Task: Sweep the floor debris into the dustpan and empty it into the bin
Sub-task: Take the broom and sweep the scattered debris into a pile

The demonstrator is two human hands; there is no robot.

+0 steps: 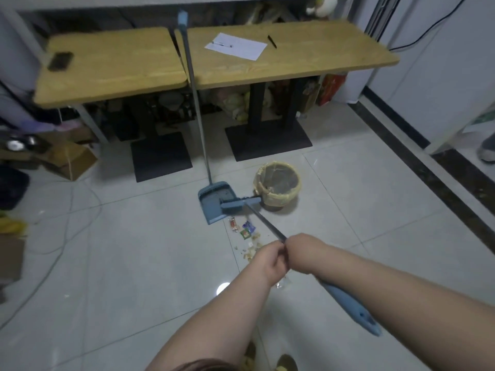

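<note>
Both my hands grip the grey pole of a blue broom: my left hand (270, 262) and my right hand (301, 254) touch each other on it. The broom head (239, 204) lies at the mouth of the blue dustpan (214, 203), whose long handle (194, 95) leans against the wooden tables. Debris (245, 231), made of small wrappers and pale crumbs, is scattered on the tiles between the broom head and my hands. A round bin (278, 187) lined with a yellowish bag stands just right of the dustpan.
Two wooden tables (112, 73) on black pedestal bases (267, 141) stand behind, with paper, a pen and a phone on top. Cardboard boxes (72, 162) and white cables (67, 210) lie at the left. A dark floor strip (428, 167) runs along the right.
</note>
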